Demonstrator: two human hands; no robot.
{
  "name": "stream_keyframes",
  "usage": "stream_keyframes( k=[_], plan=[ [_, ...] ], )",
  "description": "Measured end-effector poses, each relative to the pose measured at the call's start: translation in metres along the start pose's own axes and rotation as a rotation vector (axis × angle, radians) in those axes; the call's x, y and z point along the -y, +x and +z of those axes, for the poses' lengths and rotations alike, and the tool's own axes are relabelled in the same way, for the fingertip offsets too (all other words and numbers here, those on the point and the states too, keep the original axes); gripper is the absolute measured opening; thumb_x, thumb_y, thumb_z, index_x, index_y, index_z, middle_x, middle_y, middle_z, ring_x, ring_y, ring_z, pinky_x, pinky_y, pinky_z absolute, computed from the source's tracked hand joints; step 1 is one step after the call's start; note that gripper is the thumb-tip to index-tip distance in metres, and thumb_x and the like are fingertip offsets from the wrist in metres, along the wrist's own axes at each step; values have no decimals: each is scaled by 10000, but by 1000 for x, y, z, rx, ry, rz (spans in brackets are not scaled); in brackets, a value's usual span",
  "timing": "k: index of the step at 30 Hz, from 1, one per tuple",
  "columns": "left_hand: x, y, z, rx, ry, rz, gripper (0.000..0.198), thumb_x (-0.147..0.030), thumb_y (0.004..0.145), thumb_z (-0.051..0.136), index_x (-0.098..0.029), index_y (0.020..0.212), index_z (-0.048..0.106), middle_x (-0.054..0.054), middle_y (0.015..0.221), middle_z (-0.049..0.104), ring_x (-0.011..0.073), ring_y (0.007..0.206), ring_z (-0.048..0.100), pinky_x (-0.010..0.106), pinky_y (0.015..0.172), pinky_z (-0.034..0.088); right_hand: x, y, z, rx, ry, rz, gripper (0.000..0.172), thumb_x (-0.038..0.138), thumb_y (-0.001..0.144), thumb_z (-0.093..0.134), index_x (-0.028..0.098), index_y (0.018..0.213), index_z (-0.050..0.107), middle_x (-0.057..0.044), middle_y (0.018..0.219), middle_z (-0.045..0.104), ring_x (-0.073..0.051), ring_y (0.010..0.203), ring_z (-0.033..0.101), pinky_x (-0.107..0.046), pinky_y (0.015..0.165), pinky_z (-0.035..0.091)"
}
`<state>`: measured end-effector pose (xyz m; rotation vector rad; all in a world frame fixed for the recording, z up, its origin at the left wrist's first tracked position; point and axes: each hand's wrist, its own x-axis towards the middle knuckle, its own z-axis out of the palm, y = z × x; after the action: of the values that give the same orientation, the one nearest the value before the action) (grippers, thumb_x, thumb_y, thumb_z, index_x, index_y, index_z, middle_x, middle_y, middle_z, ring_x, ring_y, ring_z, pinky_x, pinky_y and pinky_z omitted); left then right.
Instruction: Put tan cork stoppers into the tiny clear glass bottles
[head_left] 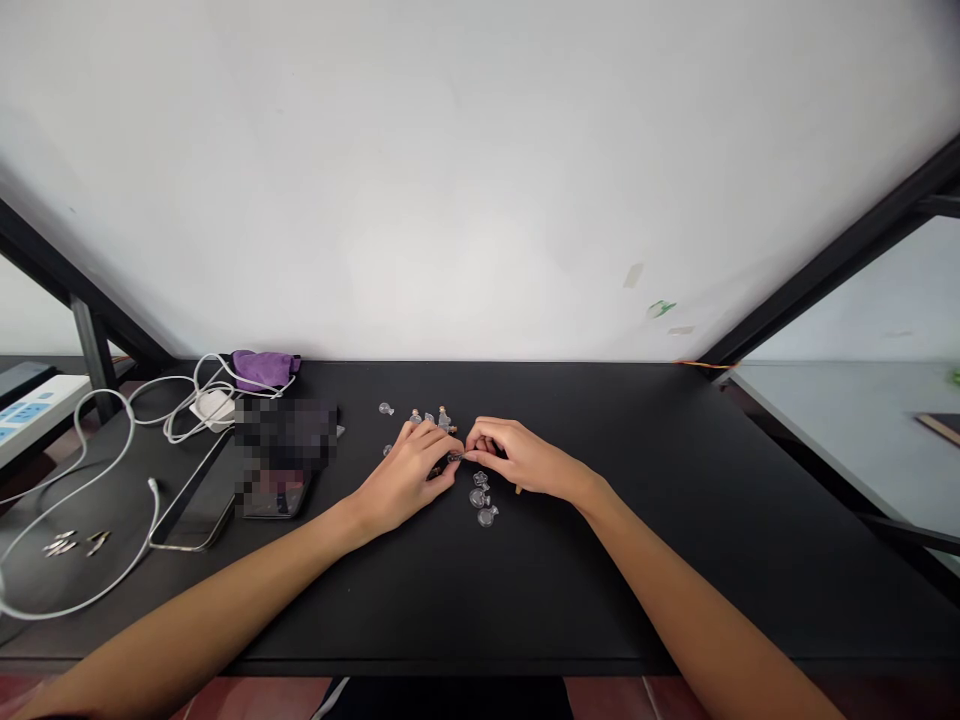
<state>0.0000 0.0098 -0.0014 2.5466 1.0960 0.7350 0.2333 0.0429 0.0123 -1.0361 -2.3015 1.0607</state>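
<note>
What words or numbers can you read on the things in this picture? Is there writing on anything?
No words, numbers or brands can be read.
White power strip: blue markings, too small to read.
Pixelated block on the desk: blurred, unreadable.

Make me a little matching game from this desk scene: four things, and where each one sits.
Things:
1. purple cloth pouch
2. white power strip
3. small clear bottles
4. small metal pieces

Places:
A. inside a loop of white cable
B. at the back edge of the black desk, beside a white charger
C. at the far left edge of the view
D. on the desk, close to the left hand and right hand

Pairs: 1-B, 2-C, 3-D, 4-A
</note>
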Motion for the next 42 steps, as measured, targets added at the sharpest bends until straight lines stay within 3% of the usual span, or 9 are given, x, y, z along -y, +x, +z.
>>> stream_keyframes(
  k=[10,17,22,29,42],
  plan=[
    [2,-1,1,6,-18,3,132,-168,1011,564,-235,1114,614,12,1088,687,209,1138,588,402,1071,358,1,-1,-2,7,6,10,224,422,1013,553,223,933,617,-8,881,597,-154,720,524,-298,657,478],
    [2,0,1,8,-54,12,149,-154,1024,539,-237,1122,614,13,1090,682,197,1117,598,363,1016,391,-2,0,-1,11,7,11,201,408,1010,553,230,941,619,-5,896,599,-157,735,531,-298,658,486],
    [2,0,0,-9,-47,-8,133,-192,1049,515,-233,1131,611,16,1065,692,192,1061,613,361,1001,392,0,0,-6,-30,22,21,162,378,997,579,226,963,624,9,854,581,-145,730,516,-291,683,458],
    [2,1,0,-13,-20,1,115,-194,1047,527,-228,1114,613,14,1054,695,185,1041,618,363,981,396,0,-2,-14,-79,49,80,237,430,981,582,210,906,628,10,798,566,-141,699,483,-285,655,424],
    [2,-1,-1,34,-4,-1,120,-201,1033,538,-231,1116,619,33,1099,693,219,1146,606,418,1063,395,-7,-3,-19,-13,43,98,221,421,950,600,204,908,610,24,729,542,-136,662,471,-279,616,391]
  ],
)
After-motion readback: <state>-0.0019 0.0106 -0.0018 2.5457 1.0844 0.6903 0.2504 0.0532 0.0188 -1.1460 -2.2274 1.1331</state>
